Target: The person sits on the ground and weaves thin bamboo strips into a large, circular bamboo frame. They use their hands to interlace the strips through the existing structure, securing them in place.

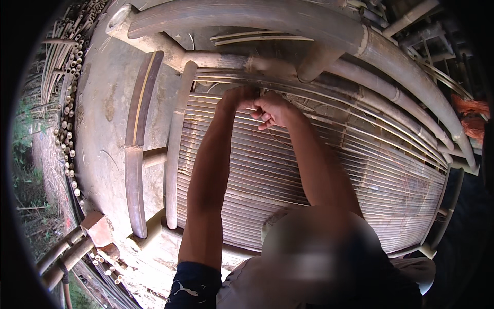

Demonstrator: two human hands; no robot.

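A bamboo seat made of many thin slats (pixel 309 175) lies in front of me, framed by thick bamboo poles (pixel 267 64). Both my hands work at its far edge, just below the back rail. My left hand (pixel 239 98) is clenched into a fist on the topmost slat (pixel 206 95). My right hand (pixel 270 110) sits right beside it, touching it, with fingers pinched on a thin strand (pixel 280 138) that trails down over the slats. What lies inside the left fist is hidden.
A big curved bamboo pole (pixel 288 20) arches over the back. Two dark curved side rails (pixel 136 144) lie left on the concrete floor (pixel 105 154). Stacked cut canes (pixel 69 103) line the left edge. A reddish block (pixel 95 229) sits lower left, orange cord (pixel 471 116) far right.
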